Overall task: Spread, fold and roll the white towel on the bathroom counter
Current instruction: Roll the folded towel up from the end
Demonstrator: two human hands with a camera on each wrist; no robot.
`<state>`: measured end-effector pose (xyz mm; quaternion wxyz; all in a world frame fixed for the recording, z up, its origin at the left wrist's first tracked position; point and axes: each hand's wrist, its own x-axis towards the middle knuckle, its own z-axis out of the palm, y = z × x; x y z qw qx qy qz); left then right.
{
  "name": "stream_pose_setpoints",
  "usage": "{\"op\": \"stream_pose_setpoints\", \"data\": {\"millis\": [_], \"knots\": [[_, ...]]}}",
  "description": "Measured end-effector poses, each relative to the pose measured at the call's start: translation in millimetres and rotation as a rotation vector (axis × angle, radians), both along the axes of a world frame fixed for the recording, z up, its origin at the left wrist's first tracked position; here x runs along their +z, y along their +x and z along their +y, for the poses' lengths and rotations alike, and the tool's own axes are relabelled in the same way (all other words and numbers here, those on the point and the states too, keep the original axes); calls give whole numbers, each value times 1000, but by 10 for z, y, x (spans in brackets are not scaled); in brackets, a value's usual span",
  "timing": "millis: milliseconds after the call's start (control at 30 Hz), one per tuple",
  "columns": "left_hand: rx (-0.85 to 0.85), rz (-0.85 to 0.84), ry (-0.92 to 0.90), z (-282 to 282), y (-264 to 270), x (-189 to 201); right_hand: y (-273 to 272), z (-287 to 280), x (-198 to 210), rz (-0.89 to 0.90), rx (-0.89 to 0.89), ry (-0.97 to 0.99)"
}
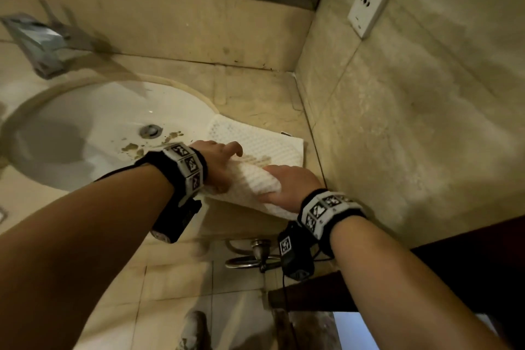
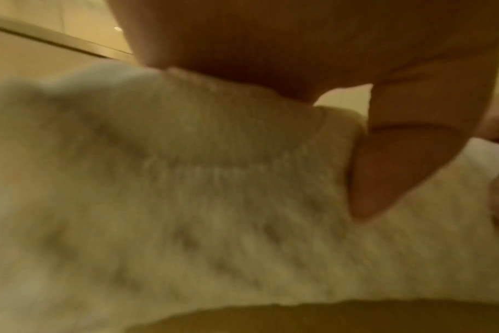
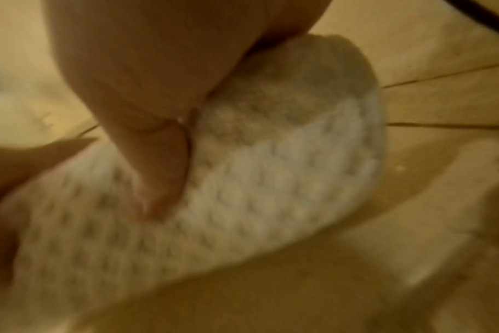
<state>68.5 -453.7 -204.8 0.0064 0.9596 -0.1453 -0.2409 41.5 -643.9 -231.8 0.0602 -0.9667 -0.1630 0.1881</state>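
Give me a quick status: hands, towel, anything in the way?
Left hand and right hand both grip the roll. Towel part rolled, far end flat on the counter beside the sink. Nothing blocking.

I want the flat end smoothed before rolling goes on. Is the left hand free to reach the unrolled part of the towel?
Probably yes. The left hand grips the roll right beside the flat part of the towel, and nothing lies on that part, but it must let go first.

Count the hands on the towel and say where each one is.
2. The left hand grips the white towel's rolled part at its sink-side end; the right hand grips the roll at its wall-side end.
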Motion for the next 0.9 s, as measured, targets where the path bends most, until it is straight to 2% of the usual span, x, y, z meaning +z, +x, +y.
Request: {"op": "stream_pose_setpoints", "data": {"millis": [100,200,233,333,400,567,633,733,800,900], "knots": [[-104,-223,-6,90,-122,-71,213,-32,58,207,-80,76],[-158,-287,109,155,-211,-153,336,-10,52,235,-81,64],[-158,-295,133,162,-202,-183,336,-3,57,173,-55,29],[-107,-271,113,104,-71,-189,187,36,67,-186,30,-75],[-106,-227,120,42,38,-121,45,82,59,-303,25,-62],[-89,-27,127,-14,150,-29,-132,105,-61,-212,66,-209],[-61,100,106,-14,157,-23,-94,91,-39,-179,59,-156],[-46,299,-4,42,105,0,17,64,55,7,72,-44],[-91,275,-68,83,30,2,73,45,110,114,70,0],[-204,12,-32,144,-62,-40,177,35,100,165,52,53]]}}
